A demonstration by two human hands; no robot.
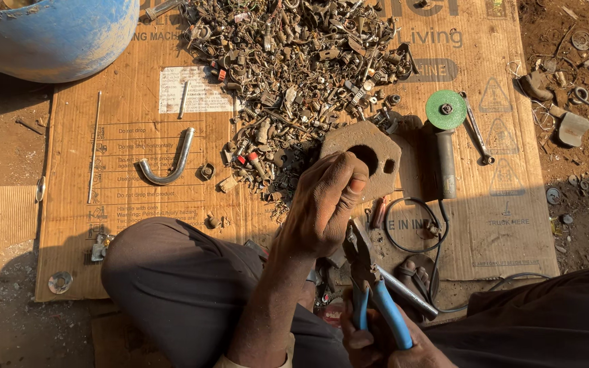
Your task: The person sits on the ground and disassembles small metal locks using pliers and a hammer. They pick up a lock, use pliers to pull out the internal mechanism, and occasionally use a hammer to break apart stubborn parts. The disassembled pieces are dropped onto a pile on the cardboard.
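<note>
Gripping pliers (371,286) in my right hand (383,341), I pinch a small part, hidden, in my left fingers (339,184) at the jaws. Far scrap pile (294,61) remains large, unsorted.

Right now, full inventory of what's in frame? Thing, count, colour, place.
scrap pile: one heap, too many bits to count, grey-brown, top centre of cardboard
cardboard: one sheet, brown, under everything
block: one, brown, holed, centre, behind left hand
grinder: one, green disc, dark body, right of block
spanner: one, grey, beside the disc
cable: one, black, looped below grinder
bent pipe: one, silver, J-shaped, left
rod: one, thin, grey, far left
drum: one, blue, top left corner
pliers: one, blue handles, in right hand
left hand: closed, at the pliers' tip; contents hidden
right hand: grips pliers' handles, bottom edge
</note>
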